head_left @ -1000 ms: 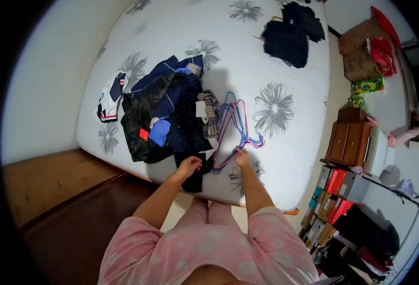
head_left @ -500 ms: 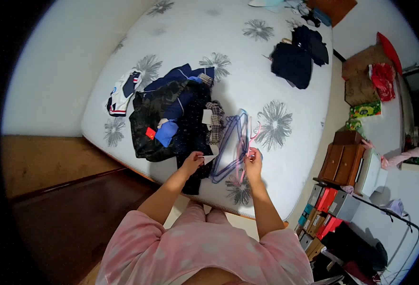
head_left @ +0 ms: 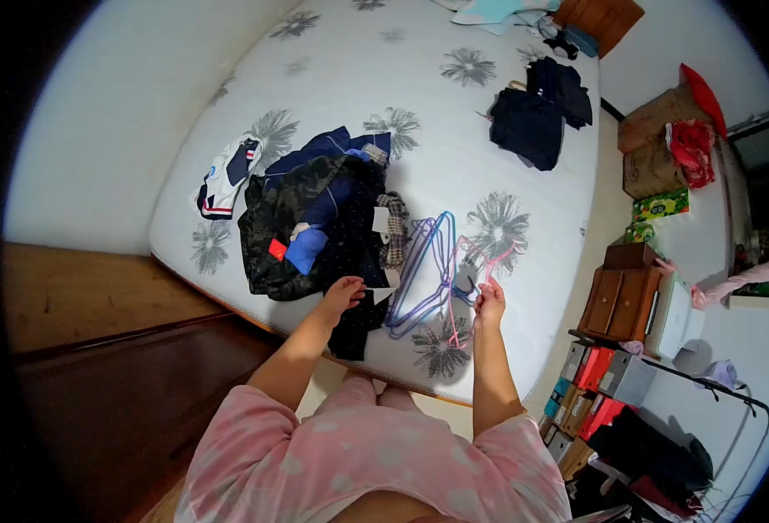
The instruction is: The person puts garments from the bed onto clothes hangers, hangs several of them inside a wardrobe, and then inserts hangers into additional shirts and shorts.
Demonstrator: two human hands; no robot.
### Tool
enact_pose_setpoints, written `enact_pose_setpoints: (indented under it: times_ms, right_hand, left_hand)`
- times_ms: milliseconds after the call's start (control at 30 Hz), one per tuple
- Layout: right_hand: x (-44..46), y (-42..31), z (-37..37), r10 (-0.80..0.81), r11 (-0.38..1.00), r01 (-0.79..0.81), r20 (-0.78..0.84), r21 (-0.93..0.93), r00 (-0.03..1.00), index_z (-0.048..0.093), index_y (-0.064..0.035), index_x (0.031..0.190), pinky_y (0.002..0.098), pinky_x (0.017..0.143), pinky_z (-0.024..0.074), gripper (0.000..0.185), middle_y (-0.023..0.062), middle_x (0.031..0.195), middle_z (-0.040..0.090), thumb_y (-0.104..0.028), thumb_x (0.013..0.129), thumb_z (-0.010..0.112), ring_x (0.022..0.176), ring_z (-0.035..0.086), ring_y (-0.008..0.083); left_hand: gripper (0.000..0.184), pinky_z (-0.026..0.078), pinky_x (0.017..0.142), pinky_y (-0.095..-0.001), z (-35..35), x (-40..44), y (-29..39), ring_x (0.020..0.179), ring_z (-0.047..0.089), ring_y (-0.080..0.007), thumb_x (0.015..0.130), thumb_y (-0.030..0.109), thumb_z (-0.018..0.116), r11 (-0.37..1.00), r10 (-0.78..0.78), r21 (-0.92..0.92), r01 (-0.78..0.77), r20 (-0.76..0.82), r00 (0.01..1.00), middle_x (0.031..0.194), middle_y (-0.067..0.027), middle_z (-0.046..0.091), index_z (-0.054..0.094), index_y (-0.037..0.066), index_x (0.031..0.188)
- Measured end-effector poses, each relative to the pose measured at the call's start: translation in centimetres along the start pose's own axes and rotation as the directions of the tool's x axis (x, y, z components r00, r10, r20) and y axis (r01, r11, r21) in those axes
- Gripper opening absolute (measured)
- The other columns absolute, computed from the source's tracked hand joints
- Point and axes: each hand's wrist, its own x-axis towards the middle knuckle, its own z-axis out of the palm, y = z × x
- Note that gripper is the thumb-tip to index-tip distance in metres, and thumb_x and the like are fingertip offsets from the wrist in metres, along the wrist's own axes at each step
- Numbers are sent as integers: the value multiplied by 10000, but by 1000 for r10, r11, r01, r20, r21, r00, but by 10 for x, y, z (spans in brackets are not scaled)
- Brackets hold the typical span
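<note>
My right hand (head_left: 490, 305) is closed on a pink clothes hanger (head_left: 500, 256), held just above the mattress. Beside it lie several blue and purple hangers (head_left: 421, 275), partly overlapping. My left hand (head_left: 343, 296) pinches a thin white piece (head_left: 379, 290) at the edge of the clothes pile; whether it is cloth or a tag I cannot tell. In that pile are a dark camouflage garment (head_left: 267, 231), black clothing (head_left: 348, 336), a checked garment (head_left: 395, 222) and a blue cloth piece (head_left: 306, 251).
The clothes rest on a white mattress (head_left: 454, 148) with grey flower prints. A white and navy garment (head_left: 226, 179) lies at the left, folded dark clothes (head_left: 528, 126) at the far right. Beyond the right edge stand a wooden cabinet (head_left: 620, 299) and stacked boxes (head_left: 594, 370).
My right hand has moved slightly right with the pink hanger, drawing it away from the blue and purple ones. My left hand has shifted slightly left, still pinching the white piece.
</note>
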Motion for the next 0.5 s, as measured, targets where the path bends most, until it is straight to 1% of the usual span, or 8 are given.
enact_pose_setpoints:
  times_ms: [100,133,167,233,267,367,400,500]
  right_hand:
    - [-10,-4,-12,-52,994,62,114,-88,992,546,-58,1108,176,360,275,242,27,771,572,-37,870,507,462,380,41]
    - [-8,-2,-18,-56,988,71,107,-135,993,529,-66,1124,180,362,277,259,26,763,566,-38,868,506,462,379,42]
    - [-4,2,-25,-17,991,24,55,-131,998,523,-70,1131,182,364,279,267,27,761,563,-34,867,502,462,379,44]
    - [2,8,-37,67,991,-72,-50,-115,997,509,-78,1144,187,367,282,284,29,756,557,-25,866,492,463,378,50]
    - [4,12,-43,47,995,-56,-107,-85,993,534,-76,1127,188,355,288,281,36,761,577,-6,857,497,461,408,55]
    - [7,7,-49,64,998,-62,-92,23,994,534,-79,1120,189,345,282,272,34,743,565,-5,863,484,462,411,58]
    - [5,3,-48,71,997,-69,-43,47,997,533,-79,1119,192,339,277,265,34,731,555,-11,869,475,457,403,57]
    - [-1,-3,-47,66,998,-65,64,-15,996,492,-77,1140,186,374,279,272,41,747,530,-10,881,448,481,375,61]
  left_hand:
    - [194,450,783,-266,4,4,-1,894,571,-104,932,237,504,1000,7,-18,-6,26,1000,1025,8,607,539,136,1094]
    - [195,450,783,-268,6,6,2,895,571,-104,932,238,503,1000,4,-15,-3,29,1000,1026,8,608,538,137,1095]
    - [196,451,783,-270,8,7,3,896,571,-104,932,239,503,1000,0,-12,1,31,1000,1027,7,609,536,138,1097]
    - [259,457,795,-292,13,10,12,911,573,-112,916,273,540,1000,4,0,-4,43,999,1045,-11,599,524,122,1126]
    - [295,461,800,-303,14,10,17,919,574,-117,908,289,559,1000,4,9,-4,50,999,1054,-20,595,518,114,1141]
    - [303,460,803,-306,15,16,25,917,572,-124,909,291,559,999,-5,38,3,71,997,1060,-22,589,513,114,1150]
    - [303,460,803,-306,15,18,26,916,571,-126,910,291,556,999,-2,36,-1,79,997,1060,-22,588,511,114,1151]
    - [299,460,801,-306,16,20,28,916,570,-133,915,290,547,999,-13,33,10,93,996,1061,-23,585,509,113,1153]
